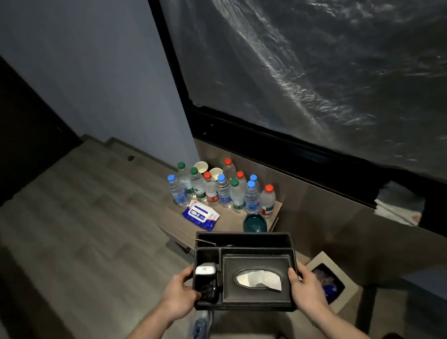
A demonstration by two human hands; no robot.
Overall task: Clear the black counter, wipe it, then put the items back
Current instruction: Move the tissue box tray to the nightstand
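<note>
Left hand and right hand each grip a side of the black organizer, held level in the air near the person so its contents stay put, with bottles parked on the floor beyond, likely cleared.

A grey-brown wood-plank floor fills the left and lower part of the frame. On it, at the centre of the frame by the wall corner, stands a cluster of clear plastic water bottles with blue, green and red caps, two paper cups behind them. Just in front lie a blue-and-white wet-wipe pack and a dark teal round bowl.
</note>
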